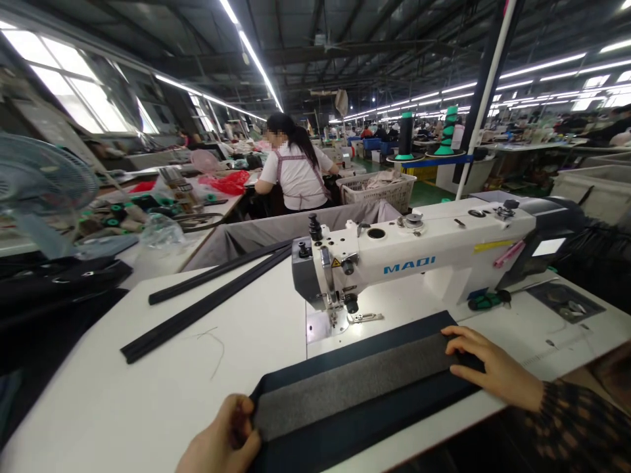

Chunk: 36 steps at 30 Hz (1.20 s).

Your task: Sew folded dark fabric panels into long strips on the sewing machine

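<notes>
The navy fabric band (374, 414) with its grey felt strip (345, 384) looks soft, light and limp, best held by its ends; it lies on the white sewing table (148, 401) near the sewing machine (419, 256), its long axis running near-left to far-right; the left hand (219, 437) pinches the near end; the right hand (493, 364) rests open on the far end.

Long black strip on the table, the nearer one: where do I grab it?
Try the long black strip at its lower left end, reaching down from above on your side. That end lies farthest from the sewing machine, and the strip is narrow, so fingers can close across it.
</notes>
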Each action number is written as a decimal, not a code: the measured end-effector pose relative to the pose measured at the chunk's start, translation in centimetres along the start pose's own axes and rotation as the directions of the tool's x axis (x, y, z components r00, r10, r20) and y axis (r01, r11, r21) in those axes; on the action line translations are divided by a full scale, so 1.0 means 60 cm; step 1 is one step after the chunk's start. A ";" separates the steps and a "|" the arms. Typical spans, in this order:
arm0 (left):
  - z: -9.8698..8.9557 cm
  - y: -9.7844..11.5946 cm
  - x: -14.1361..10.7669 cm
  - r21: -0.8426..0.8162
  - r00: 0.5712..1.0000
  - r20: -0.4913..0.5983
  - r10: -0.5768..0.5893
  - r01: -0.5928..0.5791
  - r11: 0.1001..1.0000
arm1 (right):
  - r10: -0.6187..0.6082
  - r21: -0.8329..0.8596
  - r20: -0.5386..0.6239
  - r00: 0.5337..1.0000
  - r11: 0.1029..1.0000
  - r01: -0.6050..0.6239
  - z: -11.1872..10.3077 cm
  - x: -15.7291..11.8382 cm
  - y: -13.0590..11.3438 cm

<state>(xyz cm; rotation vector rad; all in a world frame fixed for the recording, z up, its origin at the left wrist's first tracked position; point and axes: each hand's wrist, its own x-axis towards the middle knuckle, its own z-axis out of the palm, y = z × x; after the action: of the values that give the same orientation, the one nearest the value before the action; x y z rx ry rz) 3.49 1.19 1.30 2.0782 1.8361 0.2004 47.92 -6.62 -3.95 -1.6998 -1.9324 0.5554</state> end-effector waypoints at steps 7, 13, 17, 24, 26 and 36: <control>-0.019 -0.018 -0.007 0.019 0.990 -0.102 -0.102 0.105 0.994 | 0.048 -0.015 0.073 0.996 0.999 -0.047 0.003 -0.001 0.027; -0.025 0.012 0.011 -0.100 0.994 0.102 -0.043 0.053 0.994 | 0.014 -0.061 0.074 0.997 0.998 -0.010 0.011 -0.005 0.022; -0.030 0.005 0.042 0.045 0.996 0.082 0.020 -0.024 0.999 | -0.004 -0.104 0.063 0.998 0.995 0.010 0.022 -0.010 0.012; -0.048 -0.022 0.061 -0.106 0.997 0.059 0.051 -0.045 0.993 | 0.000 -0.042 0.102 0.995 0.999 0.005 0.027 -0.006 0.012; -0.047 -0.019 0.064 -0.047 0.995 -0.077 0.068 -0.072 0.996 | -0.011 -0.036 0.134 0.991 0.999 0.016 0.030 -0.002 0.002; -0.007 -0.029 0.042 0.025 0.991 -0.135 -0.005 0.008 1.000 | -0.059 -0.075 0.149 0.987 0.995 0.070 0.047 -0.004 0.025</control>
<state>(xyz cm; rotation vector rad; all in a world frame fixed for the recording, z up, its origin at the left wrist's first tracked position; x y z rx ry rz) 2.10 3.91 0.73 2.1228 1.9320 0.3249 47.42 -6.62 -7.09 -1.6797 -2.1319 0.6009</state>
